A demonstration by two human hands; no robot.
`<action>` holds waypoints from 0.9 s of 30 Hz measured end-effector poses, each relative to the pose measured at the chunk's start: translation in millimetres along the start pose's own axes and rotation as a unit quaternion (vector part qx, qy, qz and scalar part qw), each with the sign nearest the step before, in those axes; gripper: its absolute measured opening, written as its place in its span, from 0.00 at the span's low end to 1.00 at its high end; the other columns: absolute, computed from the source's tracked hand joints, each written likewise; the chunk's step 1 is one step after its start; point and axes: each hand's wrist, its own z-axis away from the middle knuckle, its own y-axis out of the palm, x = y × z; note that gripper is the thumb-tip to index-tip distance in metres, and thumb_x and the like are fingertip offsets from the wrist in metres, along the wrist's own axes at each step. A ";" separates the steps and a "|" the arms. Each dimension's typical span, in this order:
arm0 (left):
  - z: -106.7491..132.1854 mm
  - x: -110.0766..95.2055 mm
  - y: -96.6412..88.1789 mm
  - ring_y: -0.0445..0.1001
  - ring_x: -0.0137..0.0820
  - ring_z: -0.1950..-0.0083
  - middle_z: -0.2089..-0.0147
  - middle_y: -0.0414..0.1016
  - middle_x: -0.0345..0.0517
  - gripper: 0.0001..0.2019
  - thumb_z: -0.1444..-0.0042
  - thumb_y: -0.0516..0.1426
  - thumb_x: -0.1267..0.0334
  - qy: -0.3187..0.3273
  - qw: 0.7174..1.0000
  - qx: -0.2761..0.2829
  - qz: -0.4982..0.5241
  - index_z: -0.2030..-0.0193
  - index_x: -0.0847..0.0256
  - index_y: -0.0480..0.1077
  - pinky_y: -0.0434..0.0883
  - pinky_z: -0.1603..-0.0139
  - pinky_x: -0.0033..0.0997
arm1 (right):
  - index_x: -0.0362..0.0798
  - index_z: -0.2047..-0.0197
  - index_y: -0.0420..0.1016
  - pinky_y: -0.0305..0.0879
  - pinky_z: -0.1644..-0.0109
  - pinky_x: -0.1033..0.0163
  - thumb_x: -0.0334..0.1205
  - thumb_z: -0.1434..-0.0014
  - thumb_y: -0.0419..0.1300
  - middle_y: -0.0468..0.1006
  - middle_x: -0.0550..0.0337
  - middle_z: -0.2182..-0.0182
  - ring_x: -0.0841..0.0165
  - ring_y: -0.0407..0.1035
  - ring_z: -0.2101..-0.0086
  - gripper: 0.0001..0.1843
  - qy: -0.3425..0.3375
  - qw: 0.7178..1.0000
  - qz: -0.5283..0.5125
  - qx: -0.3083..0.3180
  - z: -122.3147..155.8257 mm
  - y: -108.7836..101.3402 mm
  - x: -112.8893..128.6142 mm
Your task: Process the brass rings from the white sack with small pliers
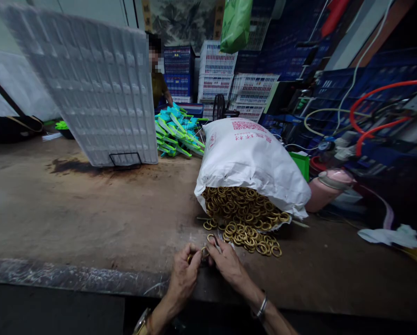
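Note:
Near the table's front edge, my left hand [184, 273] is closed, thumb and fingers pinching a brass-coloured ring [204, 251]. Another ring shows partly inside its curled fingers. My right hand [226, 264] meets it from the right, closed at the same small ring. A thin dark piece sticks up from the right fingers beside a further ring; what it is I cannot make out. Just beyond the hands lies a loose pile of brass-coloured rings [248, 236], spilling from the open mouth of a white woven sack [246, 156] printed in red.
A ribbed white panel [100, 93] stands upright in a black wire stand [125, 160] on the table. Behind it are green and blue plastic pieces [177, 132] and a person [161, 88]. A pink bottle [329, 188] and a white cloth [390, 236] lie right; stacked crates [217, 70] stand behind.

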 end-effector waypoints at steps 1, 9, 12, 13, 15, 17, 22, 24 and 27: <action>0.2 0.4 0.7 0.66 0.27 0.75 0.78 0.69 0.39 0.10 0.51 0.56 0.58 0.019 1.000 0.003 -0.007 0.77 0.61 0.66 0.63 0.70 0.23 | 0.48 0.75 0.61 0.53 0.74 0.69 0.46 0.45 0.47 0.62 0.69 0.85 0.74 0.56 0.81 0.13 0.009 1.000 -0.009 0.010 -0.4 -0.1 -0.6; 2.5 -0.4 0.0 0.56 0.21 0.83 0.82 0.60 0.33 0.12 0.49 0.54 0.53 -0.070 0.995 0.060 0.030 0.71 0.61 0.66 0.55 0.81 0.20 | 0.48 0.77 0.59 0.51 0.74 0.69 0.45 0.48 0.49 0.61 0.69 0.83 0.75 0.54 0.79 0.12 0.016 1.000 -0.003 -0.006 -2.8 1.2 1.0; 4.2 -2.5 -2.2 0.52 0.19 0.86 0.84 0.57 0.30 0.14 0.49 0.53 0.50 -0.124 0.987 0.094 0.042 0.72 0.60 0.63 0.51 0.86 0.18 | 0.48 0.77 0.59 0.51 0.74 0.69 0.44 0.48 0.49 0.60 0.69 0.83 0.74 0.55 0.78 0.11 0.001 1.000 0.014 -0.014 -2.4 2.4 1.9; 4.6 -2.8 -2.8 0.52 0.19 0.86 0.84 0.57 0.30 0.15 0.49 0.53 0.49 -0.136 0.984 0.104 0.051 0.73 0.60 0.62 0.50 0.86 0.18 | 0.48 0.77 0.59 0.51 0.74 0.69 0.43 0.47 0.48 0.60 0.69 0.83 0.74 0.55 0.78 0.11 -0.001 1.000 0.017 -0.015 -1.9 2.7 2.4; 5.4 -2.4 -3.7 0.51 0.18 0.86 0.83 0.57 0.31 0.16 0.49 0.52 0.48 -0.156 0.977 0.123 0.081 0.73 0.60 0.61 0.49 0.87 0.17 | 0.48 0.76 0.60 0.51 0.74 0.69 0.43 0.47 0.48 0.59 0.69 0.83 0.74 0.54 0.79 0.10 -0.002 1.000 0.018 -0.016 -0.3 3.1 3.9; 5.9 -1.4 -3.9 0.51 0.17 0.86 0.81 0.59 0.32 0.16 0.49 0.53 0.48 -0.174 0.968 0.132 0.126 0.71 0.60 0.61 0.47 0.87 0.17 | 0.47 0.76 0.60 0.51 0.74 0.69 0.43 0.47 0.48 0.59 0.69 0.82 0.74 0.54 0.78 0.11 -0.003 1.000 0.012 -0.014 1.4 3.2 5.8; 6.5 0.5 -2.8 0.53 0.16 0.84 0.78 0.60 0.32 0.16 0.50 0.55 0.49 -0.188 0.954 0.129 0.194 0.69 0.61 0.61 0.46 0.86 0.17 | 0.47 0.75 0.62 0.55 0.71 0.68 0.44 0.44 0.46 0.65 0.66 0.80 0.73 0.60 0.76 0.13 -0.017 1.000 -0.023 0.012 2.4 1.8 6.5; 6.5 0.8 -2.2 0.53 0.16 0.84 0.78 0.60 0.32 0.16 0.51 0.55 0.49 -0.185 0.957 0.120 0.190 0.70 0.61 0.61 0.46 0.86 0.17 | 0.47 0.73 0.63 0.56 0.70 0.68 0.44 0.43 0.45 0.66 0.65 0.80 0.72 0.62 0.76 0.13 -0.021 1.000 -0.009 0.002 2.1 0.1 3.9; 6.4 1.2 -1.6 0.54 0.16 0.84 0.77 0.61 0.33 0.17 0.51 0.54 0.48 -0.181 0.965 0.097 0.161 0.70 0.61 0.60 0.48 0.86 0.17 | 0.47 0.71 0.64 0.54 0.71 0.68 0.41 0.43 0.44 0.66 0.64 0.79 0.71 0.61 0.76 0.12 -0.048 0.995 0.086 -0.031 3.8 -2.4 -1.4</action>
